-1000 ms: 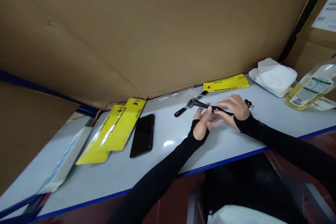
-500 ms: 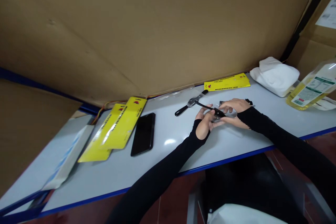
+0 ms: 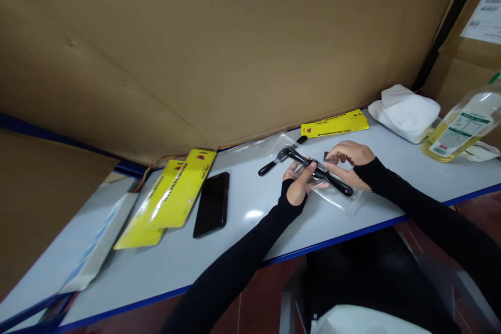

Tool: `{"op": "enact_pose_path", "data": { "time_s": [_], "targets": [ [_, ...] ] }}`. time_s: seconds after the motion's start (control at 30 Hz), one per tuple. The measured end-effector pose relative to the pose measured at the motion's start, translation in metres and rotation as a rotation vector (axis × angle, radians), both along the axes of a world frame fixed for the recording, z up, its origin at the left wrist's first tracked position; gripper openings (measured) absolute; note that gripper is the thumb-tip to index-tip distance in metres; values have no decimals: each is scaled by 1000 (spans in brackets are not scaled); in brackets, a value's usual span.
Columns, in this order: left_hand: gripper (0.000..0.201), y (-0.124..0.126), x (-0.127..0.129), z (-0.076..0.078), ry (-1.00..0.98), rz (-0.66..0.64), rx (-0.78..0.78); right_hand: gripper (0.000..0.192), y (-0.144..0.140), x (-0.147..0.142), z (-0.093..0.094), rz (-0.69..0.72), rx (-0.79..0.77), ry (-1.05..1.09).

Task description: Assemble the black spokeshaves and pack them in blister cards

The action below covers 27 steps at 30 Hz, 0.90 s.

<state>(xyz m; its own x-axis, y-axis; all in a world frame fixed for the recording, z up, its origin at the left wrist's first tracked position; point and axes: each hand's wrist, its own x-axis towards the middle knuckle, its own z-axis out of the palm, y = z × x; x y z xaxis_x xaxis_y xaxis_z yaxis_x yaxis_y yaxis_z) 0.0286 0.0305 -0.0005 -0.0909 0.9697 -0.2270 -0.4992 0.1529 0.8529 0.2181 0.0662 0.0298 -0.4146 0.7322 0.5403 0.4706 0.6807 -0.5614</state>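
Observation:
My left hand [image 3: 298, 183] is wrapped around the middle of a black-handled spokeshave [image 3: 340, 185], which slants down to the right above the table. Clear plastic packaging [image 3: 347, 206] lies beneath and around this tool, partly in the same grip. My right hand [image 3: 349, 158] has its thumb and curled fingers at the tool's metal middle. A small dark piece [image 3: 326, 155] shows by those fingertips; whether they hold it I cannot make out. Another spokeshave [image 3: 267, 168] rests on the table just behind my left hand, partly covered by the first tool and the plastic.
Yellow cards [image 3: 183, 188] overlap at the left beside a black phone [image 3: 212, 204]. More yellow cards [image 3: 335, 124] lie against the cardboard wall [image 3: 235, 52]. At the right are a white cloth bundle [image 3: 405, 115] and a bottle of yellow liquid [image 3: 456, 133].
The spokeshave in my hands has turned, so its length and both handles now show. The clear plastic is more visible below it. My right hand has shifted slightly up and its fingers curl more.

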Motion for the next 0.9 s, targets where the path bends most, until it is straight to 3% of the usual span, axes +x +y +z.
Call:
{"op": "enact_pose_path", "data": {
  "time_s": [0.07,0.17,0.3,0.4,0.6,0.77,0.9],
  "targets": [
    [64,2,-1,0,14,7,-39,20,13,5,0,-89,2,9],
    [59,3,-3,0,26,-3,-70,25,56,19,-3,-219,31,-111],
    [54,4,-8,-1,65,-36,-58,73,133,40,-11,-296,-53,-494],
    [61,8,-15,1,105,-80,-48,73,167,50,-21,-291,-172,-614],
    [64,13,-26,2,177,-142,-9,84,178,58,-29,-335,-308,-589],
    [68,11,-23,4,212,-113,-23,57,172,64,-16,-298,-309,-512],
    [69,11,-20,4,216,-150,-29,44,154,71,2,-203,-219,-248]
  ]
}}
